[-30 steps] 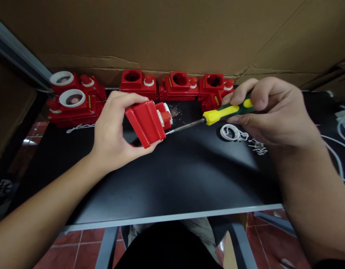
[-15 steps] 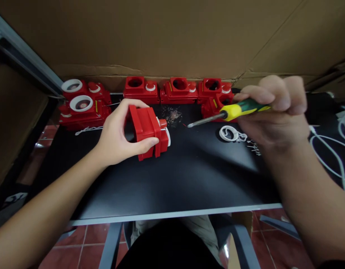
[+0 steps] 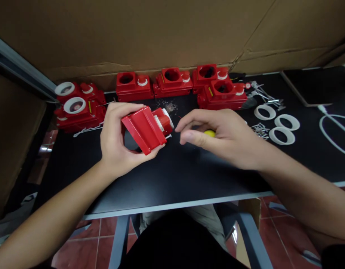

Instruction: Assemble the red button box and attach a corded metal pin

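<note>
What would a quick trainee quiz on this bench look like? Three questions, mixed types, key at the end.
1. Multiple choice: what sticks out of the red housing gripped by the left hand?
a) a cable
b) a screw
c) a pencil
2. True or false: both hands grip that housing.
3. Count: how many loose white rings are visible on the table to the right of the right hand?

Key: 1: b. 2: False, only the left hand grips it. 3: Three.
</note>
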Demonstrator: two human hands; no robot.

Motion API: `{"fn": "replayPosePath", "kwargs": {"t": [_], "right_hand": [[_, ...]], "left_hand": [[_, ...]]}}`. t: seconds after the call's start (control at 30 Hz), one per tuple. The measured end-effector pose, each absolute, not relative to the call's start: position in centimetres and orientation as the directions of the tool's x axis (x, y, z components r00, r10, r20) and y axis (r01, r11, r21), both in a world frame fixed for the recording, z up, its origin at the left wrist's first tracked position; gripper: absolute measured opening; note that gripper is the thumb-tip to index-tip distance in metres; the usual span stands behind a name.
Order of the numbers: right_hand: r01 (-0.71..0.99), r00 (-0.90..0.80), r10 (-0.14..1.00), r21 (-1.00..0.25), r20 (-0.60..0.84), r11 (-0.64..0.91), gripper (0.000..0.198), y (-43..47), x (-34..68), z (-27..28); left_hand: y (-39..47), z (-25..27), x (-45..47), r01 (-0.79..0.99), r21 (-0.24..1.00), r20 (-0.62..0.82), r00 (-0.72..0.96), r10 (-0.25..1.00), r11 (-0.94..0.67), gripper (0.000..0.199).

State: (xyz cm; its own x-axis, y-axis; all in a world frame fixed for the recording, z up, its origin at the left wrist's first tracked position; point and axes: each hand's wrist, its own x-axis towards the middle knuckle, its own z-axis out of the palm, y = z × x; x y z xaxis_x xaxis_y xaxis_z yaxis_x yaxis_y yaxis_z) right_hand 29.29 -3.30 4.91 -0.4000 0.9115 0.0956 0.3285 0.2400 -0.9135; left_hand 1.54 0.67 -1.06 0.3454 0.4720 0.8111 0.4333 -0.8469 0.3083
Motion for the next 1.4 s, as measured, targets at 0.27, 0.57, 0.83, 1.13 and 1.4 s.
{"fn": "replayPosePath", "kwargs": {"t": [0.27,0.57,0.83,1.13,1.4], "right_hand": [[0.363,-0.504,0.863,-0.897,0.039,0.253,0.046,-3.9,28.0,4.5],[0.507,-0.439,0.852,-0.705,0.284,0.496,0.018,-3.8,29.9,5.1],[0.771,-0.609,0.791,-0.274,-0.053,0.575,0.019,-0.8,32.9,1.0],[0.689,-0.487,0.865,-0.557,0.119,0.464,0.106,-2.3,30.5,3.6],[0.658,-0.505,0.830,-0.517,0.238,0.548,0.083,-2.3,31.0,3.9]], "left_hand": [[0.2,-1.0,2.1,0.354,0.234,0.846,0.384,0.369,-0.905,0.092],[1.1,-1.4,1.8,0.439,0.229,0.854,0.338,0.396,-0.869,0.103],[1.6,-3.3,1.0,0.344,0.650,0.653,0.203,0.729,-0.678,0.072],[-1.0,-3.5,3.1,0.228,0.824,0.463,0.254,0.849,-0.518,0.071],[-0.5,-2.2,3.3,0.097,0.853,0.463,0.311,0.830,-0.512,0.065]]}}
